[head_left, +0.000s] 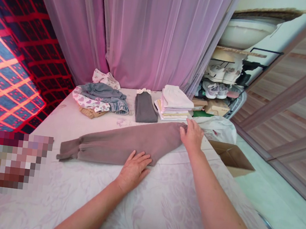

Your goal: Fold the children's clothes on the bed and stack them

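A pair of brown-grey pants (122, 140), folded lengthwise, lies flat across the table, its cuffs to the left and its waist to the right. My left hand (135, 166) rests flat on the near edge of the pants with its fingers stretched out. At the waist end is my right hand (192, 134), fingers on the fabric; whether they pinch it is hard to see. Beyond the pants lie a folded dark grey garment (146, 108) and a stack of folded light clothes (174, 102).
A loose pile of clothes (99, 95) sits at the back left of the patterned tablecloth (158, 208). Purple curtains (151, 36) hang behind. To the right stand a shoe rack (222, 74) and an open cardboard box (231, 155). Part of the left side is pixelated.
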A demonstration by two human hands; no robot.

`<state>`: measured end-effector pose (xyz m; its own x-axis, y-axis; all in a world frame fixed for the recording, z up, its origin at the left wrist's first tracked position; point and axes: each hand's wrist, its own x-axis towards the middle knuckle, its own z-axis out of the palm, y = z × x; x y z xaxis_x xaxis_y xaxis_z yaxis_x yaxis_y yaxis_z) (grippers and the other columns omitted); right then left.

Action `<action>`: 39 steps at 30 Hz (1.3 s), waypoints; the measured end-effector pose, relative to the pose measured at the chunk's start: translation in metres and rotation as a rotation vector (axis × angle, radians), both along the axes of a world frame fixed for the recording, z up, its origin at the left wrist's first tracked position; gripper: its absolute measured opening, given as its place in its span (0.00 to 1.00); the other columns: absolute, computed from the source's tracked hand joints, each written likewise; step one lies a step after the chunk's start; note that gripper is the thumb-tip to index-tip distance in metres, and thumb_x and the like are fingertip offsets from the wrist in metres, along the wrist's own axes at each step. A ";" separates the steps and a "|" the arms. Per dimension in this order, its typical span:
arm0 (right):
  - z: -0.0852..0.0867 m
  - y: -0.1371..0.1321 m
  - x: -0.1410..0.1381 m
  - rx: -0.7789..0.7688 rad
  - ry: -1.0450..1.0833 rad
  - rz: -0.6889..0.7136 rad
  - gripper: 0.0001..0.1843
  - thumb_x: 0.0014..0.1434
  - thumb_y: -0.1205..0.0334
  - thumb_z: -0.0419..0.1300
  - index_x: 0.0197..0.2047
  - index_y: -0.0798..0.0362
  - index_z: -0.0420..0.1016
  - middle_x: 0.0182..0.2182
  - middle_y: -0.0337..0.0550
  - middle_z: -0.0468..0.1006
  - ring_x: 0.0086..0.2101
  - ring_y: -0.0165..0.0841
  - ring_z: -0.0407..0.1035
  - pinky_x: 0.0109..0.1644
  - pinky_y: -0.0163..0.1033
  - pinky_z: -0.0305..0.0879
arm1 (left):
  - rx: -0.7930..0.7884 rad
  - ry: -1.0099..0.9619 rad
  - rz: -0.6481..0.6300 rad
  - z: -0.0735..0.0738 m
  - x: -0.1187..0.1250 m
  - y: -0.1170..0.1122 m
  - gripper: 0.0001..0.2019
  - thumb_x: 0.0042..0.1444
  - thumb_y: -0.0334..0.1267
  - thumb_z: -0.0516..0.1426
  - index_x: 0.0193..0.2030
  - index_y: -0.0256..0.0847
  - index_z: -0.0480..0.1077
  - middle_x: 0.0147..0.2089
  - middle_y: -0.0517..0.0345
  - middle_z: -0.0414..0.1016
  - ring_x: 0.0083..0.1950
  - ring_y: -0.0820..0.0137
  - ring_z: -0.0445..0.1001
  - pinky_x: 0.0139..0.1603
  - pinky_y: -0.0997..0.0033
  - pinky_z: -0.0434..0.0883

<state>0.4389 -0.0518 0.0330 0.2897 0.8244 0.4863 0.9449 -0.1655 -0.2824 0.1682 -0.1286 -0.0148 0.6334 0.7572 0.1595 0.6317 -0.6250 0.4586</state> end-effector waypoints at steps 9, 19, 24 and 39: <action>-0.037 -0.090 -0.079 -0.081 0.133 0.642 0.07 0.58 0.61 0.58 0.36 0.48 0.78 0.36 0.41 0.79 0.39 0.33 0.70 0.46 0.38 0.65 | 0.004 -0.108 -0.009 0.007 -0.007 0.019 0.13 0.61 0.34 0.51 0.48 0.44 0.74 0.51 0.54 0.78 0.53 0.65 0.73 0.58 0.59 0.67; -0.030 -0.094 -0.115 -0.232 -0.123 0.315 0.03 0.54 0.61 0.59 0.32 0.50 0.72 0.32 0.44 0.74 0.37 0.39 0.65 0.39 0.42 0.57 | 0.013 -0.073 -0.092 0.019 -0.015 0.025 0.15 0.63 0.41 0.49 0.50 0.44 0.73 0.50 0.55 0.78 0.53 0.65 0.73 0.58 0.61 0.66; -0.035 -0.099 -0.125 -0.215 -0.039 0.262 0.07 0.52 0.70 0.57 0.35 0.49 0.71 0.35 0.44 0.75 0.39 0.39 0.65 0.41 0.42 0.57 | -0.036 0.164 0.041 0.023 -0.041 0.050 0.22 0.66 0.49 0.42 0.58 0.49 0.69 0.64 0.54 0.67 0.67 0.55 0.59 0.65 0.41 0.52; -0.047 -0.129 -0.099 -0.192 -0.109 0.541 0.18 0.62 0.63 0.52 0.54 0.48 0.72 0.55 0.44 0.73 0.57 0.39 0.62 0.61 0.49 0.51 | 0.095 0.290 0.081 0.011 -0.054 0.059 0.29 0.61 0.57 0.47 0.66 0.51 0.57 0.71 0.50 0.54 0.70 0.53 0.51 0.67 0.41 0.44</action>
